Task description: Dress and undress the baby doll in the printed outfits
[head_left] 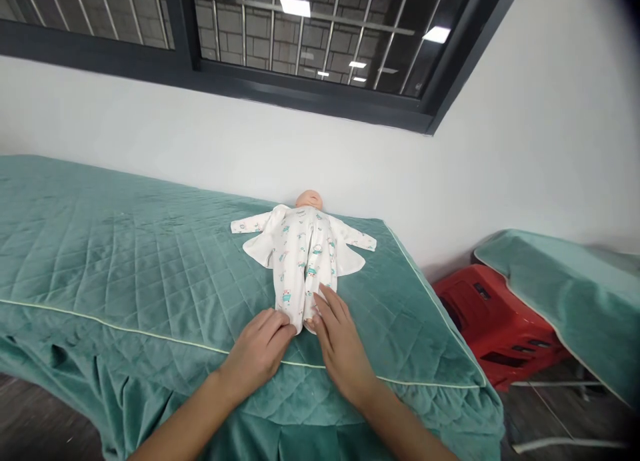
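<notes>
A baby doll lies on its back on a green quilted bedspread (165, 261); only its head (309, 199) shows bare. White printed baby clothes (305, 247) cover its body, with the sleeves spread to both sides and side flaps fanned out on the cover. Two trouser legs point toward me. My left hand (257, 347) pinches the bottom of the left trouser leg (289, 301) between thumb and fingers. At the other leg's lower end, my right hand (345, 347) has its fingers over the cloth and its thumb at the hem. The doll's feet are not visible.
The bed stands against a white wall (150, 127) below a dark-framed window (310, 91) with bars behind it. Right of the bed are a red plastic object (500, 321) and another green-covered surface (560, 274). The bedspread's front edge hangs in folds.
</notes>
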`<state>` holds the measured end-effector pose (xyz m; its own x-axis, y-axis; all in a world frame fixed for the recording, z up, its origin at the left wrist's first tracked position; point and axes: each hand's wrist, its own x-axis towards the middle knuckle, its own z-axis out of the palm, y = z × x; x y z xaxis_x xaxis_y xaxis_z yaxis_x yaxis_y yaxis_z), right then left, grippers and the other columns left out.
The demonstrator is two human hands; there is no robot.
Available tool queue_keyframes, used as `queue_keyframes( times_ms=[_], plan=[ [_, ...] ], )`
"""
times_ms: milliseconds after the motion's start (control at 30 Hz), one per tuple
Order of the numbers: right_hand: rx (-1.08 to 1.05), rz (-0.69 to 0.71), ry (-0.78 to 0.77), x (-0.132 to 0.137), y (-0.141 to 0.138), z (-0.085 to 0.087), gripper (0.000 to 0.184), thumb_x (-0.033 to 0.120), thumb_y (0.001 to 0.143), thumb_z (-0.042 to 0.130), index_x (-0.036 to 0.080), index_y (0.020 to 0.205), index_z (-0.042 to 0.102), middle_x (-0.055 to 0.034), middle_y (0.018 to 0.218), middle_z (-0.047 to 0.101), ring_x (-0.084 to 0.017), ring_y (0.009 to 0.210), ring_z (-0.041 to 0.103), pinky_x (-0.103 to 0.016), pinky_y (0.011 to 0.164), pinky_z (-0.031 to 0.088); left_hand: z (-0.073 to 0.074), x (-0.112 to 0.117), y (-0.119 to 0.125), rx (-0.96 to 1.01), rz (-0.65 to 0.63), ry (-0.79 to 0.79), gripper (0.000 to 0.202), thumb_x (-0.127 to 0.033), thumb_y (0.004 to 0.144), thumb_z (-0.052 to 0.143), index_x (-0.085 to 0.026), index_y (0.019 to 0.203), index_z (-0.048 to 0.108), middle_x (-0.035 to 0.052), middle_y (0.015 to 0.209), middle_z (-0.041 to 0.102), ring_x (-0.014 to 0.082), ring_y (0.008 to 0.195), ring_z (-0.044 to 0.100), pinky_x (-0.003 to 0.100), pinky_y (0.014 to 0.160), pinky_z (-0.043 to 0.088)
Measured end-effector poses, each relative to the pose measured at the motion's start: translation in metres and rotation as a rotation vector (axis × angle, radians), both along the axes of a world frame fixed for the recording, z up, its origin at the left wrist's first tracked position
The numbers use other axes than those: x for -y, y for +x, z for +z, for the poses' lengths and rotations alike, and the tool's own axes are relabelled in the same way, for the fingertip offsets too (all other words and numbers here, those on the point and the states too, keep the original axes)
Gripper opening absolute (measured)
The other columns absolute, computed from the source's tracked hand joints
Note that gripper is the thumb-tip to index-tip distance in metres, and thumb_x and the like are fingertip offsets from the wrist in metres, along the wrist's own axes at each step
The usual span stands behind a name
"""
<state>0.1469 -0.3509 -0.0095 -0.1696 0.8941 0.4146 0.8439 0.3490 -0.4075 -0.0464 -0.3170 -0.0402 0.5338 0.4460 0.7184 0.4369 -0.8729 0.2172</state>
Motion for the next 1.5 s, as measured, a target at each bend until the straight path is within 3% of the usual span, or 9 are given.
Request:
queue_keyframes(
  times_ms=[133, 333, 467, 600, 867, 1000, 1133, 1300, 1500],
  plan=[
    [0.073, 0.030, 0.040, 0.009, 0.000, -0.011, 0.048, 0.021, 0.100, 0.040, 0.024, 0.147, 0.037, -0.0091, 0.152, 0.040, -0.025, 0.143, 0.032, -0.051, 0.113, 0.037, 0.004, -0.004, -0.007, -0.020, -0.044, -0.043, 0.015, -0.015, 0.091, 0.056, -0.016, 0.106, 0.060, 0.0084, 0.094, 0.060, 0.0188, 0.083, 0.053, 0.033, 0.074, 0.046],
    [-0.054, -0.023, 0.097, 0.009, 0.007, -0.021, 0.026, 0.023, 0.096, 0.053, 0.025, 0.122, 0.057, -0.0099, 0.123, 0.057, -0.024, 0.115, 0.053, -0.044, 0.098, 0.048, 0.005, -0.017, -0.020, 0.196, -0.199, -0.344, 0.020, -0.018, 0.095, 0.051, -0.020, 0.108, 0.065, 0.0074, 0.099, 0.061, 0.0166, 0.092, 0.058, 0.030, 0.081, 0.048],
    [-0.190, -0.033, 0.052, 0.008, 0.009, -0.020, 0.009, 0.021, 0.095, 0.054, 0.023, 0.103, 0.057, -0.0083, 0.108, 0.057, -0.022, 0.100, 0.056, -0.040, 0.088, 0.051, 0.002, -0.043, -0.020, 0.330, -0.025, -0.544, 0.024, -0.030, 0.098, 0.046, -0.019, 0.098, 0.067, 0.0061, 0.094, 0.066, 0.0169, 0.089, 0.060, 0.031, 0.081, 0.047],
    [-0.134, 0.028, 0.045, 0.009, 0.009, -0.016, 0.014, 0.012, 0.094, 0.049, 0.022, 0.102, 0.056, -0.0075, 0.104, 0.058, -0.021, 0.096, 0.056, -0.037, 0.084, 0.051, 0.002, -0.068, -0.017, 0.344, 0.182, -0.616, 0.034, -0.042, 0.097, 0.043, -0.019, 0.096, 0.068, 0.0059, 0.097, 0.069, 0.0195, 0.090, 0.060, 0.032, 0.081, 0.047],
    [0.179, 0.107, 0.214, 0.018, 0.017, -0.029, 0.027, 0.001, 0.089, 0.044, 0.018, 0.105, 0.059, -0.0098, 0.099, 0.062, -0.022, 0.086, 0.054, -0.036, 0.075, 0.049, -0.011, -0.082, -0.018, 0.250, 0.297, -0.568, 0.029, -0.036, 0.096, 0.042, -0.019, 0.098, 0.066, 0.0055, 0.099, 0.068, 0.0209, 0.094, 0.060, 0.036, 0.087, 0.048],
    [0.249, 0.126, 0.195, 0.024, 0.023, -0.030, 0.024, 0.004, 0.090, 0.046, 0.019, 0.104, 0.060, -0.0098, 0.100, 0.063, -0.023, 0.088, 0.055, -0.038, 0.076, 0.048, -0.018, -0.089, -0.016, 0.055, 0.342, -0.365, 0.031, -0.023, 0.091, 0.047, -0.018, 0.118, 0.062, 0.0099, 0.119, 0.062, 0.0256, 0.113, 0.054, 0.044, 0.100, 0.045],
    [0.184, 0.127, 0.169, 0.027, 0.033, -0.017, 0.020, 0.011, 0.091, 0.052, 0.022, 0.106, 0.059, -0.0086, 0.102, 0.065, -0.023, 0.090, 0.057, -0.040, 0.078, 0.047, -0.016, -0.094, -0.013, -0.115, 0.306, -0.258, 0.045, -0.018, 0.089, 0.049, -0.017, 0.134, 0.053, 0.0124, 0.136, 0.055, 0.0273, 0.131, 0.044, 0.048, 0.112, 0.036],
    [-0.019, -0.008, 0.195, -0.015, 0.060, -0.004, 0.021, 0.010, 0.091, 0.048, 0.022, 0.105, 0.059, -0.0093, 0.104, 0.062, -0.023, 0.097, 0.056, -0.039, 0.085, 0.049, -0.010, -0.112, -0.011, -0.293, 0.175, -0.255, 0.042, -0.024, 0.094, 0.046, -0.018, 0.135, 0.054, 0.0116, 0.136, 0.057, 0.0260, 0.135, 0.042, 0.049, 0.118, 0.030],
    [0.181, 0.041, 0.042, -0.096, 0.083, -0.014, 0.043, -0.003, 0.082, 0.041, 0.017, 0.112, 0.064, -0.0103, 0.118, 0.061, -0.023, 0.113, 0.050, -0.039, 0.100, 0.043, 0.000, -0.143, -0.009, -0.404, 0.024, -0.215, 0.038, -0.028, 0.093, 0.050, -0.018, 0.128, 0.059, 0.0126, 0.130, 0.061, 0.0263, 0.131, 0.048, 0.048, 0.117, 0.031]
  ],
)
